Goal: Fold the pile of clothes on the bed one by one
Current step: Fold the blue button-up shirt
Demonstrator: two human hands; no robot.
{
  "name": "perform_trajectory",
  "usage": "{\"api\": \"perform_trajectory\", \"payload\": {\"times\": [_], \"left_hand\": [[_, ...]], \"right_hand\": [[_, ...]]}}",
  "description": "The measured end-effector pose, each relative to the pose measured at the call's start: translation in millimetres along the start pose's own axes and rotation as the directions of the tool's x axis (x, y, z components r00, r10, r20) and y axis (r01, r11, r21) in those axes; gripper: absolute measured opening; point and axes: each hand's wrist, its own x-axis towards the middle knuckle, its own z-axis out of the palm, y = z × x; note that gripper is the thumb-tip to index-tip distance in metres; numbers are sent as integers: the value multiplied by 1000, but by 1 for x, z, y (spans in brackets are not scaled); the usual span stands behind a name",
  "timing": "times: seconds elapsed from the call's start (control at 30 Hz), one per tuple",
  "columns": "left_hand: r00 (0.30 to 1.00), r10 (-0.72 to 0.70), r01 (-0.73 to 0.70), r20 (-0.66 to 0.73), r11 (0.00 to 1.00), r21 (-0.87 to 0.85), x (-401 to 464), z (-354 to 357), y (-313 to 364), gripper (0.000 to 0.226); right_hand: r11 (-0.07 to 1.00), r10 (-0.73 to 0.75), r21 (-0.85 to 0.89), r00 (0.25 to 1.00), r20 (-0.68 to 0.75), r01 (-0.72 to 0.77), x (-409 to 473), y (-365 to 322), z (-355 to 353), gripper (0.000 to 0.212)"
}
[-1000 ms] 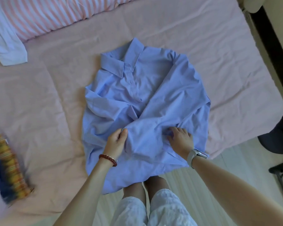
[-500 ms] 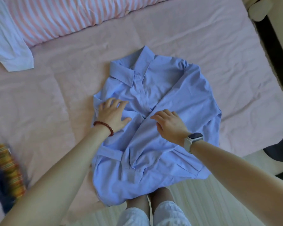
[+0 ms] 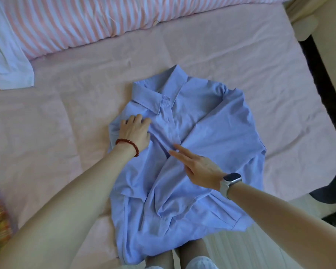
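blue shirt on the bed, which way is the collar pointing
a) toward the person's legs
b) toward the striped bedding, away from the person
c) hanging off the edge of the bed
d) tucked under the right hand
b: the blue shirt lies with its collar at the far end, toward the striped bedding, while its hem hangs near the person's legs; the right hand rests flat lower down on the shirt front.

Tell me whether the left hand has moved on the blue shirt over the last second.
Yes. The left hand has gone from the lower part of the blue shirt up toward its collar, and now lies flat just below it.
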Motion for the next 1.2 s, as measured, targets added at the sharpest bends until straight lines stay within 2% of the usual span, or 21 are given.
{"api": "perform_trajectory", "payload": {"times": [0.07,0.1,0.13,0.17,0.23,0.27,0.3,0.4,0.47,0.53,0.63,0.73,0.8,0.87,0.9,0.93,1.0,1.07,1.13,1.2], "left_hand": [[979,84,-105,-185,989,-108,-5,-6,0,25],[946,103,-152,-309,979,-138,-9,-10,3,24],[910,93,-178,-404,968,-178,-17,-13,8,25],[895,63,-188,-441,951,-246,-27,-13,16,24],[948,-76,-83,-308,878,-471,-54,-7,38,22],[971,-162,43,-173,837,-545,-67,1,50,20],[975,-216,150,-55,818,-556,-77,14,61,19],[925,-343,378,164,779,-501,-91,43,82,40],[900,-408,421,157,714,-559,-93,44,90,42],[905,-412,361,104,617,-700,-96,39,96,30],[906,-376,381,194,525,-761,-105,34,104,28],[859,-422,495,290,539,-681,-124,40,98,20],[827,-441,561,349,606,-564,-135,45,91,21],[799,-482,595,361,722,-352,-146,47,85,19],[791,-515,602,330,752,-267,-149,47,84,18],[804,-542,593,245,763,-257,-151,48,83,17],[834,-549,536,51,786,-306,-149,49,86,14],[839,-537,491,-91,818,-299,-138,45,88,21],[833,-528,463,-164,828,-316,-120,38,87,34],[817,-531,441,-223,826,-351,-97,27,80,42]], "right_hand": [[999,-5,-54,985,-170,-4,7,16,-11,57],[996,9,-82,970,-242,-30,11,24,-18,53],[992,20,-115,954,-301,-57,17,35,-24,48],[984,29,-155,944,-329,-84,23,44,-32,46],[961,46,-237,925,-376,-144,34,60,-47,46],[950,50,-265,916,-398,-167,38,67,-52,46],[940,57,-284,911,-408,-187,41,73,-58,44],[927,74,-284,860,-505,-246,41,84,-62,39],[929,116,-216,788,-604,-301,35,90,-60,36],[931,173,-131,728,-663,-340,25,98,-54,39],[945,213,-69,765,-608,-318,10,110,-47,48],[955,178,-110,831,-527,-274,4,118,-48,53],[961,147,-132,851,-504,-244,3,120,-54,55],[967,114,-151,878,-465,-205,4,119,-57,56],[967,106,-166,901,-421,-191,6,120,-57,56],[966,99,-188,928,-358,-176,8,120,-57,57],[957,119,-242,978,-169,-158,14,123,-55,60],[926,187,-339,982,26,-167,21,127,-54,55],[906,216,-390,972,87,-166,29,131,-55,53],[910,218,-360,976,-4,-205,37,128,-62,48]]}}
